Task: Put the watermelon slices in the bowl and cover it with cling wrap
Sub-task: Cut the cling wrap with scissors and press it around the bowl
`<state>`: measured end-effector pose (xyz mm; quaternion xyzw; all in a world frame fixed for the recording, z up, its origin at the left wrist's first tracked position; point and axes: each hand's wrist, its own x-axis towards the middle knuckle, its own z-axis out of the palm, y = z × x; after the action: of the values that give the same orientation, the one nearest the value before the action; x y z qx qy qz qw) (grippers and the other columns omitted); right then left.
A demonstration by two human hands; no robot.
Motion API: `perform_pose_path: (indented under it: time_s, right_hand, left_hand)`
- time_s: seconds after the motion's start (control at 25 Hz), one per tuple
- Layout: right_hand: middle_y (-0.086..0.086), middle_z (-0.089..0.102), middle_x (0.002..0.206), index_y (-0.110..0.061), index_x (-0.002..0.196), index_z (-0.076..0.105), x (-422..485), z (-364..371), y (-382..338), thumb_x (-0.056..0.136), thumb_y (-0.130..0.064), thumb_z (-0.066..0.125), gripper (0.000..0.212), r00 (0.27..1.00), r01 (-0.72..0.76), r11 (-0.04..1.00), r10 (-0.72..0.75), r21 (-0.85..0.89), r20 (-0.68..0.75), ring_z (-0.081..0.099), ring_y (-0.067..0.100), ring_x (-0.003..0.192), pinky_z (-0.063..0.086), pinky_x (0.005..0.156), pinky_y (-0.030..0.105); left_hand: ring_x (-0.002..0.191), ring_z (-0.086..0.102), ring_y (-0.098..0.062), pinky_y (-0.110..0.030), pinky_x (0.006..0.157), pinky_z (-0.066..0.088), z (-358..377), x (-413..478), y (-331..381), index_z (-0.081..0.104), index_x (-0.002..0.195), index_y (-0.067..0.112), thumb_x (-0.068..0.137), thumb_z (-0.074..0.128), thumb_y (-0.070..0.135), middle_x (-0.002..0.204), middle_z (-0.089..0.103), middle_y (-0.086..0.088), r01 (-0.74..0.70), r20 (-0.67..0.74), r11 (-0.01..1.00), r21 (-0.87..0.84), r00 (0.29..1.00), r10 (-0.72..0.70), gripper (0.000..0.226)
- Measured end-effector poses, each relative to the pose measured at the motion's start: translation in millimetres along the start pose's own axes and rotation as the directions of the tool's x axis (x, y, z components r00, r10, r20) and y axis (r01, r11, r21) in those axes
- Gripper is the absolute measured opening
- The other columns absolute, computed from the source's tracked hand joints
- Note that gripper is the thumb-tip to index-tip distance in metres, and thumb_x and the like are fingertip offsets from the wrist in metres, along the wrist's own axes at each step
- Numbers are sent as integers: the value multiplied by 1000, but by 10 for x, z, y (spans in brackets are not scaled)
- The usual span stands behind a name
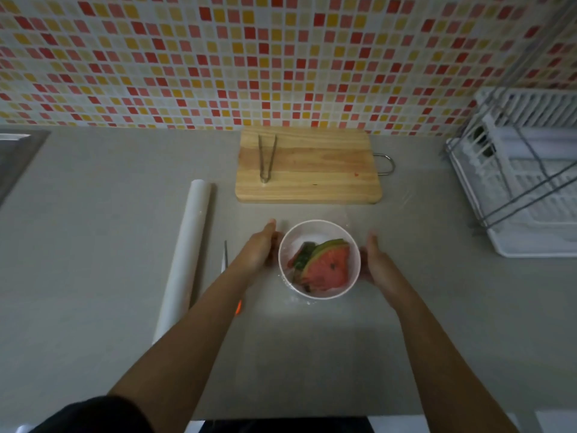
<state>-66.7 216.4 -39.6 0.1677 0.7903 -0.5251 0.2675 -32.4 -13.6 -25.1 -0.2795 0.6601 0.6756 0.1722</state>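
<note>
Here left hand (pixel 260 245) and right hand (pixel 374 260) touch the bowl's (pixel 318 222) sides, fingers (pixel 270 228) straight.

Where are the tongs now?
In the head view, the tongs lie on the left part of the wooden cutting board, beyond the bowl, near the tiled wall.

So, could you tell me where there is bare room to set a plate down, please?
Free: counter between the sink and cling wrap roll; the right half of the cutting board, beside the tongs. Crowded: around the bowl, with the left hand, right hand and knife.
</note>
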Motion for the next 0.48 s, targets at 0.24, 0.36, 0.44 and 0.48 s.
perform_pose_path:
  time_s: [0.24,0.36,0.44,0.48]
  right_hand:
    - [10,73,85,-11,80,72,396,88,-356,94,-54,31,61,971,59,983,-97,172,218,66,24,85,49,83,36]
    - [-5,58,49,-17,61,53,465,159,-342,96,-31,42,39,985,42,936,-97,350,143,55,11,51,40,59,31]
    - [-6,58,45,-18,60,57,502,148,-299,97,-39,38,46,986,-9,917,-58,400,154,55,13,51,40,57,30]
    - [-5,65,51,-18,63,67,524,115,-288,96,-47,33,56,979,-41,915,-43,400,197,62,16,57,45,59,28]
  left_hand:
    - [75,57,-23,-37,75,46,111,4,-12,62,80,3,96,43,39,77,62,-10,-109,-170,981,162,976,137,44]
    - [74,53,-22,-38,74,44,143,-16,-53,56,83,5,99,42,32,77,56,-12,-167,-267,986,30,949,168,35]
    - [72,54,-21,-37,73,45,151,-19,-69,58,87,4,100,37,36,76,57,-9,-202,-342,978,51,916,207,40]
    - [70,55,-19,-35,71,44,140,-19,-65,61,88,5,101,32,42,74,58,-7,-197,-366,979,61,908,205,48]
